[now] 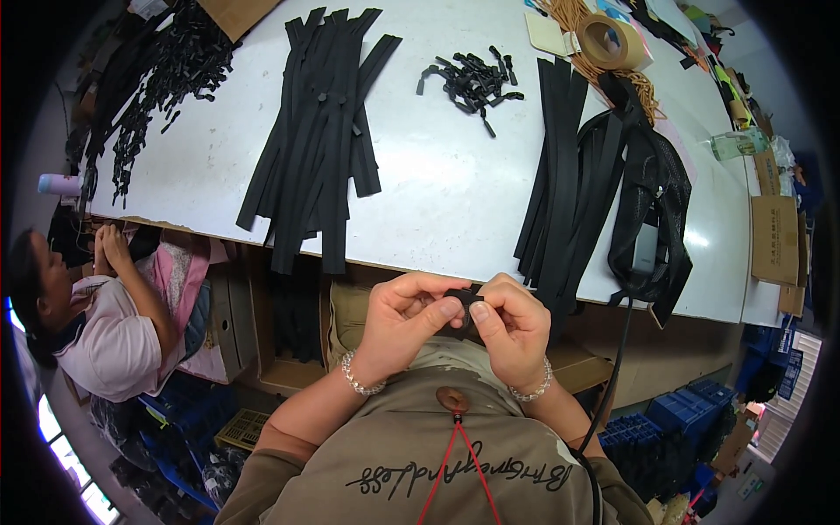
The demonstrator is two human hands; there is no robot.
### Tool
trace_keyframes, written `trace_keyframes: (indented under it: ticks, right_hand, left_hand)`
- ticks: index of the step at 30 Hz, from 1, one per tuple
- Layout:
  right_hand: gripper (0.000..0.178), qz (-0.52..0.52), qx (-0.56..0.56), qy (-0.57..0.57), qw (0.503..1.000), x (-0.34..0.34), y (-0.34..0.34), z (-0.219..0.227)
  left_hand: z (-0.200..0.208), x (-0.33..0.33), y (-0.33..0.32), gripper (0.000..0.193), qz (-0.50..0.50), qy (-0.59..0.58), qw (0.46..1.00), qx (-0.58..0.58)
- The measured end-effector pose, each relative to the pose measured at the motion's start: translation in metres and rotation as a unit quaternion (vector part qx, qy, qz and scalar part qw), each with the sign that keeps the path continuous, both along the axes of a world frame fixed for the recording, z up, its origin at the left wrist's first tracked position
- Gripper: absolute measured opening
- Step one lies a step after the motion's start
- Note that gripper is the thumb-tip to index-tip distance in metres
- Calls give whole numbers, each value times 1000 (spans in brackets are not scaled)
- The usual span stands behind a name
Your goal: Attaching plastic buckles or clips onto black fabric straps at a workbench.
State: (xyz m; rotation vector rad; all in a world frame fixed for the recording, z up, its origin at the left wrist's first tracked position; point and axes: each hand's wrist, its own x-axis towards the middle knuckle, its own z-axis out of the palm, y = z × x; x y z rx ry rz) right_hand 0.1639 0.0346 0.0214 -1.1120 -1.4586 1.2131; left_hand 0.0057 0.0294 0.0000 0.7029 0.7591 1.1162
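Note:
My left hand (414, 317) and my right hand (511, 325) meet in front of my waist, just off the near edge of the table. Thumbs and fingertips of both pinch a black strip (470, 298). Only a short part of it shows between the fingers, so its full length cannot be made out. Beyond my hands, to the left, lies a loose stack of long black zipper strips (311, 166). A small heap of black zipper pulls (477, 80) sits farther back. To the right, more black strips (556, 166) hang partly over the table edge.
A black mesh bag (669, 171) holding a grey device (645, 249) lies at right, its cable running down beside me. Tape (610, 42) sits behind. At far left are a large pile of black pulls (179, 66) and another person (105, 324) seated by the table.

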Motion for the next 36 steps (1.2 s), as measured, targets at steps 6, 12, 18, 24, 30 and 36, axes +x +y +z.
trace_keyframes:
  ticks: [6, 12, 18, 24, 30, 36]
  right_hand:
    - [3, -38, -80, 57, 994, -7, -2, 4]
    - [15, -2, -94, 71, 993, 2, 0, 2]
    - [18, 1, -102, 131, 986, 2, -4, -3]
    - [17, -21, -83, 123, 989, 3, -8, -6]
    - [16, -39, -103, 170, 979, 0, -11, -9]
    - [12, -37, -199, 258, 945, -1, -12, -8]
  left_hand:
    - [3, 2, 0, 13, 32, 15, 999, -42]
    - [7, -1, -1, 13, 12, 46, 998, -46]
    - [15, -4, 0, 16, -33, 50, 997, -48]
    - [16, 0, -5, 13, -12, 176, 984, -21]
    - [15, 2, -5, 12, -10, 195, 981, 14]
    - [11, 4, -7, 10, -22, 132, 991, 18]
